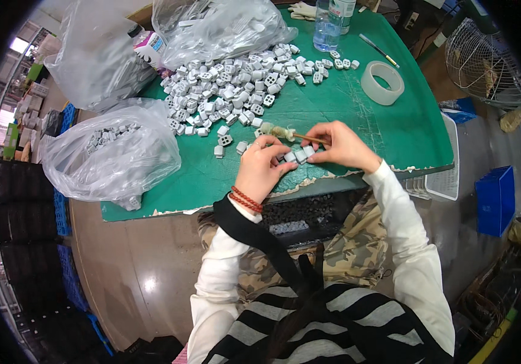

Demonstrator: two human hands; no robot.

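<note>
At the near edge of the green table, a short row of small light-grey block-like parts (300,155) lies between my two hands. My left hand (260,169) pinches the row's left end with thumb and fingers, a red beaded bracelet on its wrist. From the other side, my right hand (346,146) closes its fingers on a thin brown stick (312,139), while its thumb side touches the row's right end. The stick's far end carries a pale yellowish fluffy tip (278,131), just above the parts. Fingers hide some of the parts.
A large heap of similar grey parts (230,88) covers the middle of the table (345,115). Clear plastic bags (115,151) stand at the left. A tape roll (383,83), pen (378,50) and water bottle (327,30) are at the far right. Beneath the table edge sits a dark-filled tray (290,224).
</note>
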